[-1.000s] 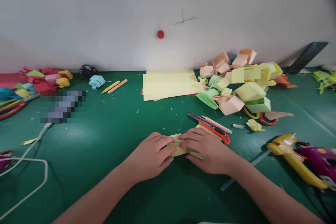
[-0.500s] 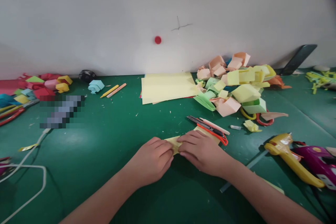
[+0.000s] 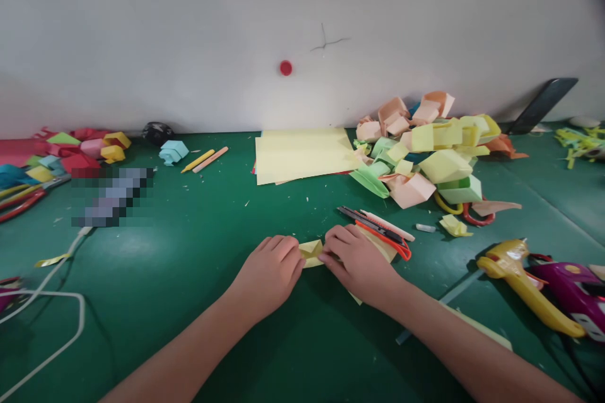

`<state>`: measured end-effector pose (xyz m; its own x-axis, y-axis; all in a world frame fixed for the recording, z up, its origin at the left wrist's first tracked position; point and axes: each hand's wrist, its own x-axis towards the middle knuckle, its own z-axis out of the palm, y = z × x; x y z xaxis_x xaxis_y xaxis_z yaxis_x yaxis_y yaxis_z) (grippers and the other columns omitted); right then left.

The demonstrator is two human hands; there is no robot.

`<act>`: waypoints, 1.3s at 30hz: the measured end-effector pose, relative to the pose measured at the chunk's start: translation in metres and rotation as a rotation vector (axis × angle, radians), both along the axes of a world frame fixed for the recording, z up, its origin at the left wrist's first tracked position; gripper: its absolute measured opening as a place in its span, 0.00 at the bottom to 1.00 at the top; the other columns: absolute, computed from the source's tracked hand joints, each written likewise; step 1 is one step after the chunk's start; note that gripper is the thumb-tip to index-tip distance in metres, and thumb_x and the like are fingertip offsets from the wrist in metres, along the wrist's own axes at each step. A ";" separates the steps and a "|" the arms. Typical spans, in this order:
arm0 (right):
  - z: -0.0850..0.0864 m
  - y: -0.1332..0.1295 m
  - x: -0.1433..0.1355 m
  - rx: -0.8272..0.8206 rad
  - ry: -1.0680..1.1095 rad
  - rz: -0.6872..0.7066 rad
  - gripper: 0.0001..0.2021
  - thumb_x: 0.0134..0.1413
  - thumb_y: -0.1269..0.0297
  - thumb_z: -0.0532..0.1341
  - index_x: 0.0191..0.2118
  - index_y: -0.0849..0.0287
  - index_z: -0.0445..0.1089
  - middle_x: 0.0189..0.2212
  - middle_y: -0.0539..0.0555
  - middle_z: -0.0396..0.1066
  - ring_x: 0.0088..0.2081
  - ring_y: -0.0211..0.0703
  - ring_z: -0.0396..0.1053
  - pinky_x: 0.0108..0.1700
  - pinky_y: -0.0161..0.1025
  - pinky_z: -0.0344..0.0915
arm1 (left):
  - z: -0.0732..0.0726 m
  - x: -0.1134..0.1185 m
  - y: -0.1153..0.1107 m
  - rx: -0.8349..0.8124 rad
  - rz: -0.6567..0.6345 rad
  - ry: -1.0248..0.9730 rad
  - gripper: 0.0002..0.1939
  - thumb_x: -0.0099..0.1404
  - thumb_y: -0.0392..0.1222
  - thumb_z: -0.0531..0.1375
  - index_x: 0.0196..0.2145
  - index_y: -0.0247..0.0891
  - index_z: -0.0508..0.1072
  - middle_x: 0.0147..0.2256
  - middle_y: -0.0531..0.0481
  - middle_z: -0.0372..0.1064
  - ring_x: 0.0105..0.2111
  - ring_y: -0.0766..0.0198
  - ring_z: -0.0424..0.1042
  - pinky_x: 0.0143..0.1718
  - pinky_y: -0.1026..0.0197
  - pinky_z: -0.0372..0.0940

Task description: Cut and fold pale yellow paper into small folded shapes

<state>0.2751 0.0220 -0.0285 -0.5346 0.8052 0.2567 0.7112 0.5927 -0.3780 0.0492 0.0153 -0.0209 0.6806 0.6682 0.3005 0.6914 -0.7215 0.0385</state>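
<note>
Between my two hands is a small folded piece of pale yellow paper, creased into a shallow box-like shape. My left hand pinches its left end, fingers closed. At the right end, my right hand grips the paper between thumb and fingers. Another pale yellow sheet lies partly under my right hand. On that sheet rests a black and orange-red cutter, with a pale pencil-like stick alongside. My hands hide the ends of the folded paper.
A stack of yellow sheets lies by the wall. Right of it is a heap of folded paper pieces. A yellow glue gun with a stick lies at right. At left are a phone, a cable and scissors.
My hands have moved slightly apart, and more of the folded paper shows between them, its middle opened up. The corner of a yellow sheet now shows below my right hand.
</note>
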 end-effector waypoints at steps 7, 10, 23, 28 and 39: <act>-0.001 0.003 -0.002 -0.015 0.029 0.002 0.10 0.70 0.65 0.55 0.35 0.58 0.69 0.37 0.55 0.70 0.39 0.47 0.63 0.44 0.46 0.62 | -0.001 -0.003 0.003 -0.099 0.014 -0.058 0.14 0.76 0.37 0.48 0.37 0.34 0.72 0.38 0.43 0.72 0.40 0.55 0.72 0.43 0.50 0.68; -0.003 0.004 -0.002 -0.010 0.025 0.021 0.11 0.72 0.65 0.53 0.37 0.58 0.68 0.38 0.55 0.70 0.39 0.48 0.63 0.44 0.46 0.62 | 0.000 -0.005 0.003 -0.151 0.028 -0.101 0.11 0.75 0.38 0.50 0.45 0.35 0.72 0.42 0.42 0.73 0.42 0.54 0.71 0.44 0.50 0.68; -0.007 0.005 -0.008 0.046 0.001 -0.081 0.10 0.69 0.64 0.55 0.35 0.57 0.68 0.34 0.55 0.71 0.37 0.48 0.64 0.40 0.45 0.61 | -0.003 -0.004 0.004 -0.162 0.026 -0.098 0.12 0.74 0.39 0.53 0.49 0.37 0.74 0.43 0.44 0.72 0.44 0.54 0.70 0.44 0.50 0.66; -0.007 0.005 -0.009 0.045 0.018 -0.102 0.05 0.67 0.67 0.57 0.37 0.56 0.69 0.39 0.56 0.71 0.41 0.49 0.67 0.44 0.46 0.63 | -0.005 -0.003 0.003 -0.101 -0.008 -0.078 0.11 0.74 0.37 0.53 0.45 0.38 0.76 0.44 0.45 0.73 0.44 0.55 0.71 0.45 0.51 0.66; -0.011 0.004 -0.006 0.059 0.045 -0.085 0.06 0.67 0.65 0.57 0.44 0.56 0.71 0.44 0.58 0.70 0.46 0.53 0.67 0.48 0.50 0.64 | -0.002 -0.002 -0.001 -0.110 -0.076 -0.084 0.10 0.74 0.37 0.54 0.41 0.37 0.77 0.40 0.47 0.75 0.42 0.57 0.72 0.44 0.52 0.65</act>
<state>0.2689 0.0264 -0.0395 -0.4515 0.8301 0.3271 0.7431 0.5528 -0.3771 0.0476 0.0146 -0.0227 0.7060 0.6478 0.2863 0.6259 -0.7599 0.1758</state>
